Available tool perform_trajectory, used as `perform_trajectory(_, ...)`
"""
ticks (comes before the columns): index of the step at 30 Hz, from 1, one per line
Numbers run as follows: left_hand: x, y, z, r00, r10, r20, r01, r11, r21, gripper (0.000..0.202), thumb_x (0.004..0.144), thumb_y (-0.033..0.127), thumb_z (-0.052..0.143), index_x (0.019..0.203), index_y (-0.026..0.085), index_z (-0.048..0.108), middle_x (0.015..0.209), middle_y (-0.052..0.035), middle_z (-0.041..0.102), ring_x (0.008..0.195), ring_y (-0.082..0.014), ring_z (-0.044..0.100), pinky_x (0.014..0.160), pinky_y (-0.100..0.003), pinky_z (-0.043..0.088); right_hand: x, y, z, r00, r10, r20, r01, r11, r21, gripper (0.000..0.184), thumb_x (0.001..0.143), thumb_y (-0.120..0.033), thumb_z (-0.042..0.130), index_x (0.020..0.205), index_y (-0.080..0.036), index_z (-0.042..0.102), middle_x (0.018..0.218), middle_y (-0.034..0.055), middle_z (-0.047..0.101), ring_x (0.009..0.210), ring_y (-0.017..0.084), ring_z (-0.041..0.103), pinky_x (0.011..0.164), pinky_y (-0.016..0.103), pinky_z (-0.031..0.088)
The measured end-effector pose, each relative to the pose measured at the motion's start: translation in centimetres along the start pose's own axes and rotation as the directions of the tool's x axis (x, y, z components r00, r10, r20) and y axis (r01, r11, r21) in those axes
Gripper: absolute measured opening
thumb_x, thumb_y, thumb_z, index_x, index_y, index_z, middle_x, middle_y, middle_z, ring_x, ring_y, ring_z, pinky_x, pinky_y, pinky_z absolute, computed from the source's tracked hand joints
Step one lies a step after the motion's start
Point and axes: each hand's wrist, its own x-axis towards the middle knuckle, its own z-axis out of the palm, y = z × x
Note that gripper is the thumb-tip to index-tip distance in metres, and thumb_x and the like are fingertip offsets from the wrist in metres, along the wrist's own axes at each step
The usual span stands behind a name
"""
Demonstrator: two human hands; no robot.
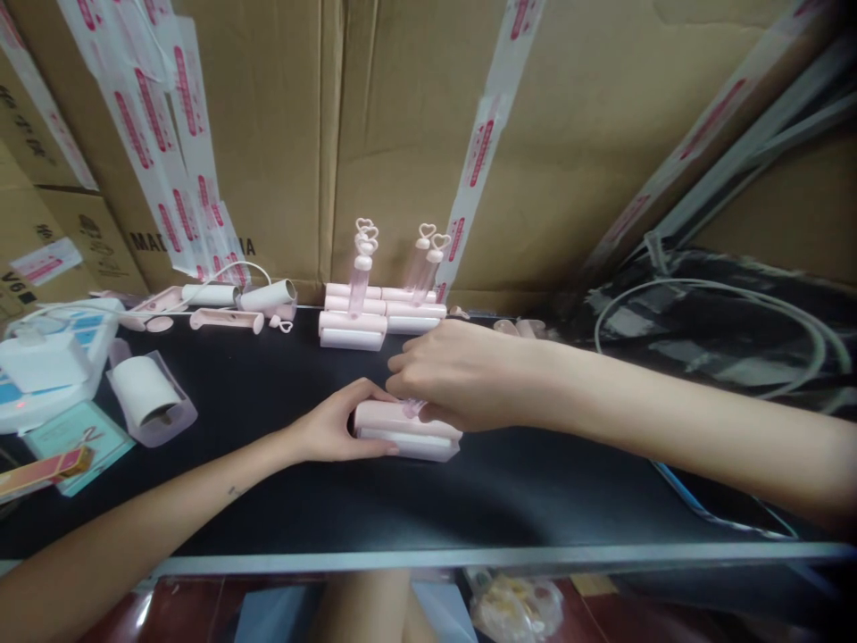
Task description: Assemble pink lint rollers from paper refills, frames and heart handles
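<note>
A pink and white lint-roller case (408, 430) lies on the black table top (268, 500) in the middle. My left hand (335, 424) is wrapped round its left end and holds it down. My right hand (452, 375) comes in from the right and is closed over the top of the case, fingers pinched on a small pink part there that I cannot make out. Behind them stands a stack of finished pink cases (353, 326) with several heart-topped pink handles (365, 254) sticking up.
A white paper roll in a clear cover (151, 393) lies at the left, with loose pink handles (226, 319) and another roll (268, 295) behind it. A white power strip (46, 366) sits far left. Cardboard boxes (569, 134) wall the back; black bag and white cable (723, 330) at right.
</note>
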Motion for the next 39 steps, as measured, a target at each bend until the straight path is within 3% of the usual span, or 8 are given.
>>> perform_trajectory(11, 0.0, 0.8, -0.2, 0.999, -0.050, 0.015, 0.050, 0.999, -0.001, 0.046, 0.067, 0.041, 0.073, 0.101, 0.016, 0.055, 0.106, -0.0074, 0.063, 0.092, -0.0224, 0.059, 0.082, -0.032, 0.045, 0.4, 1.0, -0.5, 0.981, 0.153, 0.117, -0.170, 0.973, 0.155, 0.028, 0.078, -0.036, 0.056, 0.072, -0.013, 0.071, 0.063, 0.0092, 0.067, 0.055, 0.019, 0.057, 0.047, 0.027, 0.027)
perform_trajectory(17, -0.1, 0.5, -0.1, 1.000, -0.001, -0.004, 0.001, 1.000, -0.001, 0.047, 0.068, 0.041, 0.072, 0.103, 0.017, 0.054, 0.106, -0.0066, 0.062, 0.097, -0.0231, 0.057, 0.087, -0.034, 0.043, 1.0, -0.1, -1.4, 0.962, 0.191, 0.196, -0.220, 0.965, 0.143, 0.024, 0.079, -0.027, 0.055, 0.078, -0.011, 0.072, 0.066, 0.0110, 0.068, 0.057, 0.021, 0.060, 0.045, 0.028, 0.032)
perform_trajectory(25, -0.1, 0.2, 0.1, 0.999, -0.020, -0.026, 0.020, 1.000, -0.001, 0.052, 0.066, 0.041, 0.073, 0.110, 0.017, 0.057, 0.115, -0.0074, 0.061, 0.111, -0.0274, 0.052, 0.097, -0.039, 0.040, 3.8, 0.0, -2.1, 0.920, 0.171, 0.352, -0.253, 0.946, 0.202, 0.008, 0.067, -0.018, 0.062, 0.060, -0.016, 0.066, 0.052, 0.0033, 0.061, 0.049, 0.019, 0.057, 0.049, 0.031, 0.040)
perform_trajectory(30, -0.1, 0.0, 0.0, 0.999, -0.028, -0.023, 0.028, 1.000, -0.010, 0.056, 0.066, 0.040, 0.074, 0.113, 0.017, 0.056, 0.113, -0.0074, 0.063, 0.106, -0.0268, 0.056, 0.095, -0.038, 0.042, 3.6, -0.6, -1.4, 0.964, 0.090, 0.252, -0.124, 0.984, 0.125, 0.009, 0.069, -0.017, 0.060, 0.071, -0.014, 0.068, 0.061, 0.0059, 0.065, 0.055, 0.022, 0.060, 0.047, 0.030, 0.036)
perform_trajectory(33, -0.1, 0.0, 0.0, 0.999, -0.016, -0.037, 0.016, 1.000, 0.013, 0.054, 0.066, 0.040, 0.074, 0.112, 0.017, 0.056, 0.113, -0.0066, 0.062, 0.106, -0.0259, 0.056, 0.094, -0.036, 0.043, 2.9, -1.1, -1.7, 0.968, 0.117, 0.222, -0.149, 0.980, 0.134, 0.012, 0.070, -0.023, 0.062, 0.073, -0.013, 0.069, 0.065, 0.0069, 0.067, 0.058, 0.021, 0.061, 0.049, 0.028, 0.036)
perform_trajectory(36, -0.2, 0.3, -0.1, 0.999, -0.032, -0.025, 0.034, 0.997, 0.075, 0.048, 0.069, 0.039, 0.071, 0.108, 0.018, 0.055, 0.110, -0.0061, 0.062, 0.101, -0.0244, 0.058, 0.091, -0.034, 0.044, 1.1, 0.1, -2.8, 0.975, 0.222, -0.031, -0.203, 0.934, 0.293, 0.032, 0.077, -0.044, 0.059, 0.080, -0.014, 0.069, 0.069, 0.0065, 0.068, 0.063, 0.019, 0.061, 0.053, 0.026, 0.037)
perform_trajectory(37, -0.2, 0.4, -0.2, 0.999, -0.052, -0.004, 0.052, 0.994, 0.097, 0.045, 0.069, 0.039, 0.070, 0.106, 0.018, 0.055, 0.108, -0.0058, 0.061, 0.098, -0.0237, 0.059, 0.089, -0.034, 0.045, 0.1, 1.1, -3.0, 0.940, 0.282, -0.189, -0.199, 0.909, 0.366, 0.039, 0.080, -0.050, 0.054, 0.085, -0.015, 0.069, 0.074, 0.0061, 0.069, 0.067, 0.018, 0.061, 0.056, 0.026, 0.038)
perform_trajectory(39, -0.3, 0.8, -0.6, 0.996, -0.083, 0.032, 0.079, 0.989, 0.125, 0.048, 0.068, 0.037, 0.071, 0.109, 0.020, 0.052, 0.107, -0.0050, 0.061, 0.097, -0.0232, 0.059, 0.089, -0.034, 0.045, -2.1, 4.0, -2.7, 0.758, 0.427, -0.493, -0.178, 0.863, 0.474, 0.044, 0.087, -0.054, 0.044, 0.093, -0.018, 0.068, 0.086, 0.0052, 0.069, 0.077, 0.017, 0.061, 0.062, 0.026, 0.039)
